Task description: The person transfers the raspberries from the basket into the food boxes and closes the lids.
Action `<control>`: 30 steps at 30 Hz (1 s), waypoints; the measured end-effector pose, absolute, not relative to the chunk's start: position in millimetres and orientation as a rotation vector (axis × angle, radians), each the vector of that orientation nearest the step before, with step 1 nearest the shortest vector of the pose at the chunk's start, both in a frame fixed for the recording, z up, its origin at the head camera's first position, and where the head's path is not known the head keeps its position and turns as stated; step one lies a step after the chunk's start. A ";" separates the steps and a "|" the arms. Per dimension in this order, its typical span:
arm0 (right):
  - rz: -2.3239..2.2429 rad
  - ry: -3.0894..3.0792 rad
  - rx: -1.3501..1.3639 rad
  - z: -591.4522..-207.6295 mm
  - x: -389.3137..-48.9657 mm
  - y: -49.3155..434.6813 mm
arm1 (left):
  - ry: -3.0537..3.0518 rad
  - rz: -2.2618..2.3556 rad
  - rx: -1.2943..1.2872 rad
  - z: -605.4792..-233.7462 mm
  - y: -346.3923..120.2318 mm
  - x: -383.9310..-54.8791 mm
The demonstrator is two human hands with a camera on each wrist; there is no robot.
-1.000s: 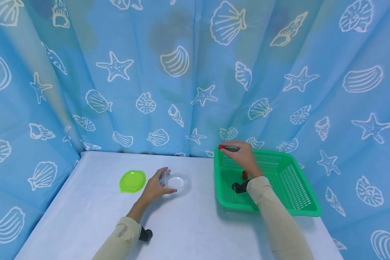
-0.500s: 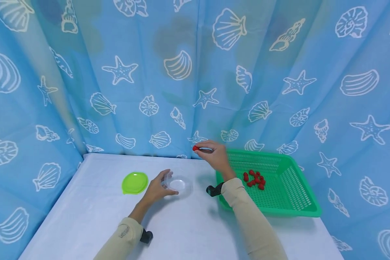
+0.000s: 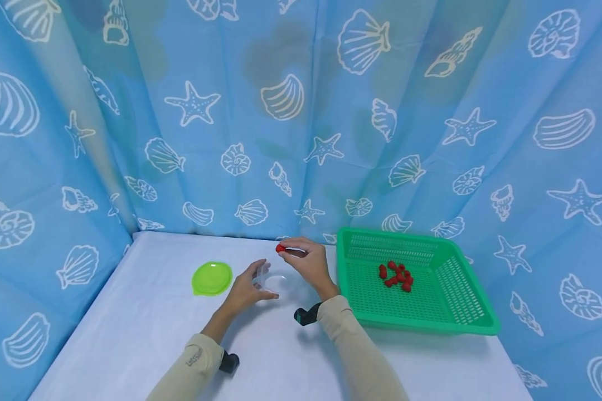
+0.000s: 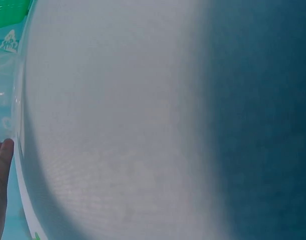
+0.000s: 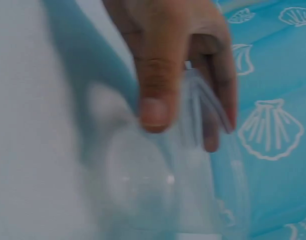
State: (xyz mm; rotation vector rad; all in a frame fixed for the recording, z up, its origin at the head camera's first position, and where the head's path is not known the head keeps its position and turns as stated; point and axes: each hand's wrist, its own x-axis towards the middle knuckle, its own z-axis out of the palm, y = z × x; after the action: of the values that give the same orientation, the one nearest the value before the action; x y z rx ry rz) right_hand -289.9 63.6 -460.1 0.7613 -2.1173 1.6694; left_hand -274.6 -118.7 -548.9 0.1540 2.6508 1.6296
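- Bowl of clear, colourless plastic, round and see-through, held at centre over white tablecloth; contact with the cloth hard to tell.
- At nine o'clock on the bowl, left hand gripping the side, thumb toward six and fingers toward eleven.
- At two o'clock from the bowl, right hand, fingertips narrowed in a pinch on small, rounded red piece.
- Red piece at twelve o'clock from the bowl's base, near the rim; whether directly above the opening, not clear.
- At three o'clock, wide rectangular basket of green perforated plastic, with cluster of similar small red pieces on the floor, toward nine o'clock from the middle.
- Beyond the left hand at nine o'clock, flat, rounded lime-green lid, apart from both hand and bowl.
- Beige sleeves at eight and four o'clock, each with small black device at the wrist.
- At twelve o'clock, behind everything, blue curtain printed with white shells and starfish.
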 end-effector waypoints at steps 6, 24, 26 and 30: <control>1.661 -2.215 0.687 -480.3 -283.3 56.1 | 2.653 1.633 0.153 -552.7 -119.8 -275.4; 1.448 -2.459 0.892 -541.7 -305.7 51.3 | 2.640 1.643 0.220 -557.3 -123.8 -277.0; 1.374 -2.498 0.921 -539.4 -307.4 50.1 | 2.640 1.648 0.225 -556.5 -124.6 -278.2; 1.315 -2.572 0.948 -533.5 -309.8 47.4 | 2.632 1.649 0.236 -555.0 -125.6 -279.6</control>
State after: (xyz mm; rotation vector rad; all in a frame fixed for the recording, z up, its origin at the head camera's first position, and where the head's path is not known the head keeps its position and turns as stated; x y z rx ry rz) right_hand -309.8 47.4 -533.5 0.9483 -2.5722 1.3149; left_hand -279.6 -125.6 -555.0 0.2362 2.6320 1.6492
